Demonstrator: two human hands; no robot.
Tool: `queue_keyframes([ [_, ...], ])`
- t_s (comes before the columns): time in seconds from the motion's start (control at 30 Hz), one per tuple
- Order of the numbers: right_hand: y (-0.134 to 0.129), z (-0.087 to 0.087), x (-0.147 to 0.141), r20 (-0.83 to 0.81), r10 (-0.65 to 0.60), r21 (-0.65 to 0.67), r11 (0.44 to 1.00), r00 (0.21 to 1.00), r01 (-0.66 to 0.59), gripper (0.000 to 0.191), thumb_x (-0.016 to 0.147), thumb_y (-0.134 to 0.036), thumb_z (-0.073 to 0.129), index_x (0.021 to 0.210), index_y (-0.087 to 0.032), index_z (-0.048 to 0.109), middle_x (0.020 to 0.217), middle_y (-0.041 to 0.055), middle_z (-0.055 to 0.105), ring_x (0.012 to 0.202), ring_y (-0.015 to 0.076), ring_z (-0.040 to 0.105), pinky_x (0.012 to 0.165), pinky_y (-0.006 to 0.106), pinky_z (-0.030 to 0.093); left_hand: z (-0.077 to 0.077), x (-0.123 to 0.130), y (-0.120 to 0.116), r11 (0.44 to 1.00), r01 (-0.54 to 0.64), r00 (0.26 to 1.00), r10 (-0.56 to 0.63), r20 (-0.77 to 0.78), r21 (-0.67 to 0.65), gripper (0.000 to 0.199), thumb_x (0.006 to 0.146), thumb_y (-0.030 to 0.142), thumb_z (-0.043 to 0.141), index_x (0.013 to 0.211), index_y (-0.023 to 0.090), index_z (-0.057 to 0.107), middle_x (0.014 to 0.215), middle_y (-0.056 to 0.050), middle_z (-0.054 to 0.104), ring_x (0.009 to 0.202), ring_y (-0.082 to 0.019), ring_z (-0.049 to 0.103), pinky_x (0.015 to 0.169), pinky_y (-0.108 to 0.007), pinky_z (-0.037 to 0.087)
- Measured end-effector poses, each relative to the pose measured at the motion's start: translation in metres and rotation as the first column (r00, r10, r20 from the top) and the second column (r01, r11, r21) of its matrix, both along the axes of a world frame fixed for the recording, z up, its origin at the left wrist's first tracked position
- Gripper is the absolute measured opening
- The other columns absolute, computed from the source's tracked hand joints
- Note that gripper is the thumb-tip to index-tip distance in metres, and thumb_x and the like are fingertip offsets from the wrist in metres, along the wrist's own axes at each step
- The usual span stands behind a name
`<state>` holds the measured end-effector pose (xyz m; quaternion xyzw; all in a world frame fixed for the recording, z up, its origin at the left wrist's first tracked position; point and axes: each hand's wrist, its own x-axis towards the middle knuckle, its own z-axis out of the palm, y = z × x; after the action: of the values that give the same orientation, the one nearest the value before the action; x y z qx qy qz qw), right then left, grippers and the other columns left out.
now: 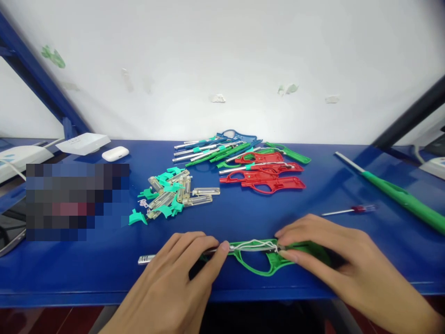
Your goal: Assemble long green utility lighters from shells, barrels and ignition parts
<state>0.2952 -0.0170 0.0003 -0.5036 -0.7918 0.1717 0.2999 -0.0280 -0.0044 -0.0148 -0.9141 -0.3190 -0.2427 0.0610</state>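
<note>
An opened green long-reach lighter half lies near the front edge of the table, its trigger loop facing me. A thin white wire loops along inside it, and its metal nozzle tube sticks out to the left. My left hand is closed around the nozzle end, thumb and fingers pressing it. With thumb and forefinger, my right hand pinches a small part at the wire's right end, inside the handle; the fingers mostly hide that part.
Clear fuel tanks with teal tape lie heaped left of centre. Behind are red lighter halves and blue and green lighters. A screwdriver and a whole green lighter lie right. A white case sits back left.
</note>
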Motion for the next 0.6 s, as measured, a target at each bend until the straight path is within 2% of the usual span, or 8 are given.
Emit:
queue_keyframes([
  [0.2, 0.0002, 0.0011, -0.006, -0.006, -0.058, 0.041, 0.997, 0.998, 0.059, 0.016, 0.105, -0.044, 0.071, 0.099, -0.034, 0.081, 0.103, -0.0004, 0.084, 0.093, 0.0205, 0.081, 0.083, 0.03, 0.065, -0.0054, -0.0007, -0.0012, 0.999, 0.008, 0.999, -0.009, 0.037, 0.035, 0.049, 0.106, 0.002, 0.045, 0.147, 0.021, 0.065, 0.13, -0.008, 0.077, 0.124, -0.023, 0.072, 0.1, -0.036, 0.063],
  [0.6, 0.0025, -0.0032, -0.0022, -0.012, -0.067, 0.064, 0.996, 0.998, 0.068, 0.017, 0.105, -0.043, 0.071, 0.096, -0.033, 0.082, 0.106, 0.0002, 0.085, 0.095, 0.0216, 0.083, 0.085, 0.031, 0.066, -0.0058, 0.0002, -0.001, 0.999, 0.014, 0.999, -0.016, 0.048, 0.048, 0.046, 0.107, 0.003, 0.046, 0.146, 0.018, 0.064, 0.127, -0.011, 0.077, 0.121, -0.024, 0.073, 0.099, -0.038, 0.064],
])
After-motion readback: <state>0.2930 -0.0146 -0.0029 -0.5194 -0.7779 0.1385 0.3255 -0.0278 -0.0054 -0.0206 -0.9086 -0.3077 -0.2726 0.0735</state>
